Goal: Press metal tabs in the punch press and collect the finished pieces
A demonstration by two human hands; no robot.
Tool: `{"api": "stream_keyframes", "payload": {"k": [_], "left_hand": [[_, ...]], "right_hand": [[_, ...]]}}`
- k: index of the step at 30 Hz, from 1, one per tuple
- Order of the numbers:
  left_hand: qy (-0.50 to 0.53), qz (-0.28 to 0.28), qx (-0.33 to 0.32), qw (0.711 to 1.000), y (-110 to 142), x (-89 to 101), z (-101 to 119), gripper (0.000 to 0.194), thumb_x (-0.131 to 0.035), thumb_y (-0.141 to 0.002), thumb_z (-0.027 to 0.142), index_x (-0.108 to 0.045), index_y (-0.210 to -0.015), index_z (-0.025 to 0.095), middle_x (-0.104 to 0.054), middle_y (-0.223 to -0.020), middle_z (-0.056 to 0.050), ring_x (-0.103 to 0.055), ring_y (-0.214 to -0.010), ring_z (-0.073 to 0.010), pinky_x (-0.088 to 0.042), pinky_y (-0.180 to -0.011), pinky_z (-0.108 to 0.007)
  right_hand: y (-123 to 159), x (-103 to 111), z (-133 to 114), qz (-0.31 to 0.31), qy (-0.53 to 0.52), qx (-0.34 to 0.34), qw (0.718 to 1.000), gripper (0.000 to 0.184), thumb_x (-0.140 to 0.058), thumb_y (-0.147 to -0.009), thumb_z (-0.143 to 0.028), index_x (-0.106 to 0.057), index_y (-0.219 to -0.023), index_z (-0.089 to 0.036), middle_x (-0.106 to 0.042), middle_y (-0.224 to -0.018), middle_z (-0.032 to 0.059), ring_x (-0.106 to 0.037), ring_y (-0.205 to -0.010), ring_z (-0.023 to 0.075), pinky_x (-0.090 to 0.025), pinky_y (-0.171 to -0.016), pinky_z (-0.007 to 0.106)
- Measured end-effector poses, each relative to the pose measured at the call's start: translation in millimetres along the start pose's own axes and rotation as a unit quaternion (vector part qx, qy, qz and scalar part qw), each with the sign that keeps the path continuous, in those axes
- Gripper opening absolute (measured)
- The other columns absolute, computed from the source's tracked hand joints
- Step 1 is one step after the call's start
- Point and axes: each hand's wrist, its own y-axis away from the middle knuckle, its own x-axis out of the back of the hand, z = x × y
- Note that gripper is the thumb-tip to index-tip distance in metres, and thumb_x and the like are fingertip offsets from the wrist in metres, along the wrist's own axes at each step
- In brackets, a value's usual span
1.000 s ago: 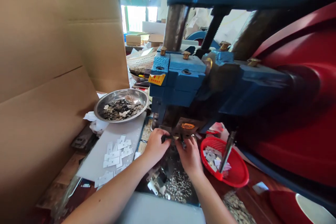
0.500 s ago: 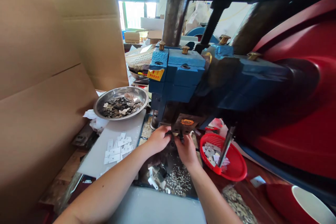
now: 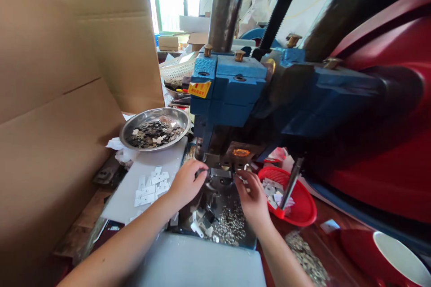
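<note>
My left hand point(image 3: 188, 182) is just left of the press's die block point(image 3: 221, 173), its thumb and forefinger apart with nothing visible between them. To the right of the block, my right hand point(image 3: 253, 196) has its fingers loosely bent and apart; no part shows in it. The blue press point(image 3: 229, 92) stands over both hands, its dark ram above the block. On the dark press bed point(image 3: 220, 197), nearer me, lie bent metal pieces point(image 3: 198, 228) and many tiny metal slugs point(image 3: 232, 226). Flat white metal strips point(image 3: 150, 190) are spread on the board to the left.
A steel bowl point(image 3: 155, 145) of dark metal pieces sits at the left back. A red basket point(image 3: 305, 215) with flat parts stands at the right, a metal rod point(image 3: 291, 184) slanting over it. Cardboard point(image 3: 54, 54) walls the left side; a red flywheel guard point(image 3: 380, 143) fills the right.
Both hands have drawn back from under the ram and moved apart, left hand to the left, right hand to the right and nearer me. The die block between them now shows.
</note>
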Motion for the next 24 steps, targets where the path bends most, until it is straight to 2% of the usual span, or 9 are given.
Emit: {"api": "stream_keyframes", "payload": {"k": [3, 6, 10, 14, 17, 21, 24], "left_hand": [[-0.067, -0.1, 0.024, 0.992, 28, 4.1, -6, 0.019, -0.049, -0.085, 0.028, -0.067, -0.089, 0.024, -0.067, -0.089, -0.004, -0.06, -0.086, -0.0223, -0.045, -0.081, -0.035], [-0.131, -0.138, 0.049, 0.981, 43, -3.0, -12, 0.02, -0.05, -0.085, 0.031, -0.066, -0.097, 0.026, -0.068, -0.092, -0.005, -0.061, -0.088, -0.0249, -0.045, -0.079, -0.037], [-0.191, -0.174, 0.054, 0.965, 45, -7.1, -12, 0.023, -0.048, -0.086, 0.032, -0.063, -0.103, 0.029, -0.068, -0.094, -0.006, -0.062, -0.088, -0.0257, -0.045, -0.077, -0.037], [-0.199, -0.174, 0.065, 0.962, 46, -1.9, -10, 0.021, -0.052, -0.084, 0.033, -0.062, -0.102, 0.027, -0.067, -0.094, -0.007, -0.061, -0.089, -0.0272, -0.044, -0.078, -0.039], [-0.181, -0.168, 0.088, 0.965, 49, -0.2, -11, 0.02, -0.056, -0.081, 0.034, -0.061, -0.099, 0.025, -0.066, -0.095, -0.007, -0.06, -0.092, -0.0273, -0.042, -0.079, -0.038], [-0.162, -0.168, 0.097, 0.967, 51, -1.4, -12, 0.018, -0.058, -0.079, 0.033, -0.061, -0.094, 0.023, -0.063, -0.096, -0.006, -0.058, -0.093, -0.0251, -0.042, -0.079, -0.035], [-0.132, -0.147, 0.093, 0.976, 52, -2.7, -13, 0.015, -0.06, -0.076, 0.03, -0.061, -0.09, 0.023, -0.062, -0.094, -0.004, -0.057, -0.091, -0.0234, -0.041, -0.078, -0.033]], "right_hand": [[13, 16, 3, -0.011, 0.002, -0.021, 1.0, 0.021, -0.051, -0.085, -0.037, -0.064, -0.089, -0.022, -0.063, -0.092, 0.0059, -0.059, -0.084, 0.0188, -0.049, -0.068, 0.031], [22, 24, 9, -0.008, 0.009, -0.036, 0.999, 0.023, -0.051, -0.083, -0.039, -0.066, -0.084, -0.022, -0.064, -0.087, 0.0053, -0.06, -0.079, 0.0184, -0.049, -0.065, 0.03], [26, 25, 18, -0.004, 0.041, -0.031, 0.999, 0.025, -0.049, -0.084, -0.041, -0.066, -0.084, -0.022, -0.064, -0.088, 0.0057, -0.059, -0.084, 0.0198, -0.05, -0.074, 0.034], [25, 24, 24, -0.03, 0.106, 0.011, 0.994, 0.023, -0.048, -0.086, -0.038, -0.066, -0.085, -0.023, -0.065, -0.09, 0.005, -0.059, -0.087, 0.0205, -0.048, -0.081, 0.038], [23, 21, 23, -0.055, 0.155, 0.063, 0.984, 0.022, -0.047, -0.087, -0.034, -0.066, -0.089, -0.023, -0.065, -0.089, 0.0047, -0.059, -0.085, 0.0197, -0.048, -0.078, 0.037], [23, 17, 18, -0.073, 0.237, 0.137, 0.959, 0.024, -0.048, -0.087, -0.032, -0.068, -0.099, -0.025, -0.064, -0.088, 0.0051, -0.058, -0.082, 0.02, -0.048, -0.073, 0.035], [26, 15, 16, -0.087, 0.283, 0.165, 0.941, 0.023, -0.049, -0.087, -0.032, -0.068, -0.099, -0.028, -0.063, -0.089, 0.0051, -0.056, -0.083, 0.0212, -0.046, -0.073, 0.036]]}}
